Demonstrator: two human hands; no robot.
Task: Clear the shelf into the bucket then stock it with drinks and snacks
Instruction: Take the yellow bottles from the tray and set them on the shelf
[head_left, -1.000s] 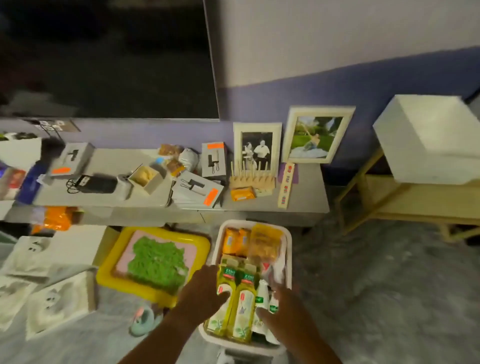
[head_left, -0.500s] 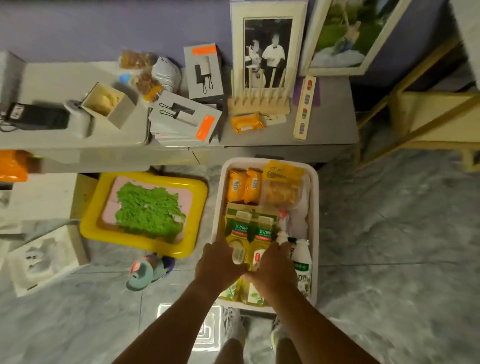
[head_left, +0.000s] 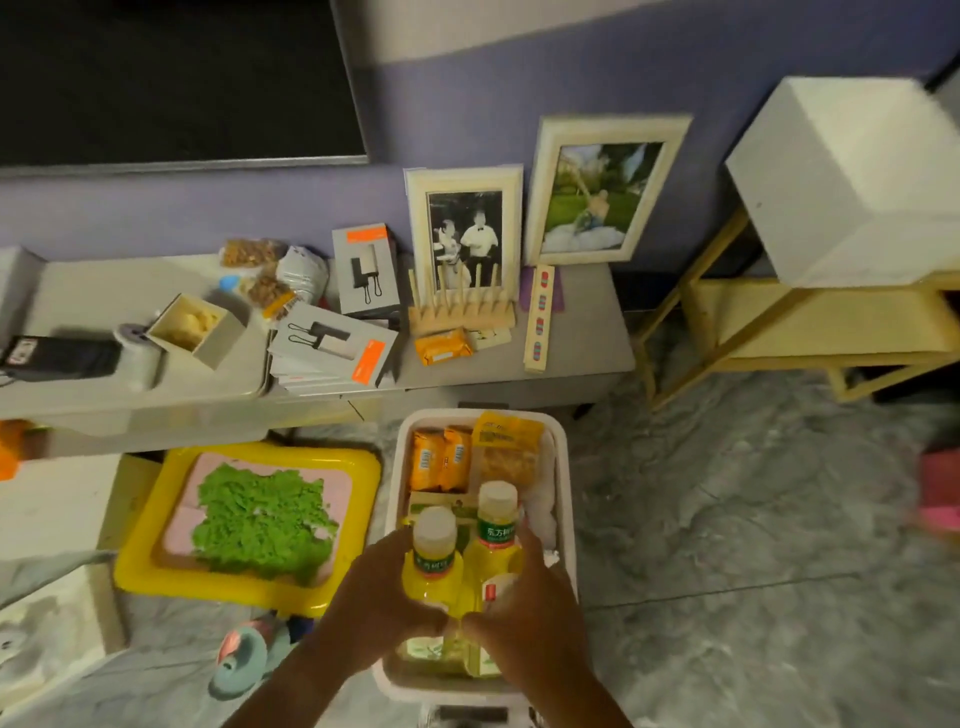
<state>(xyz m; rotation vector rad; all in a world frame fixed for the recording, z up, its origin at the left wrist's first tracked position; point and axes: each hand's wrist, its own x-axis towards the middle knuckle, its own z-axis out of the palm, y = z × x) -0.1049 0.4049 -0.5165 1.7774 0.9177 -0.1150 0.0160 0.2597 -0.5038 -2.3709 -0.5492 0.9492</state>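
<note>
Left grip (head_left: 379, 597), right grip (head_left: 524, 618); both clenched

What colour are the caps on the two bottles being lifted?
White caps on yellow bottles, seen in the head view.

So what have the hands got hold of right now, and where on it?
Each hand grips one yellow juice bottle by its lower body: left hand on the left bottle, right hand on the right bottle, above the white basket.

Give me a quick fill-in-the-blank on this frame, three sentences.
1. Each hand, left hand and right hand, grips a yellow ___.
2. The bottles are above the white ___.
3. The green stuff lies in a ___ tray.

Missing: bottle; bin; yellow
</note>
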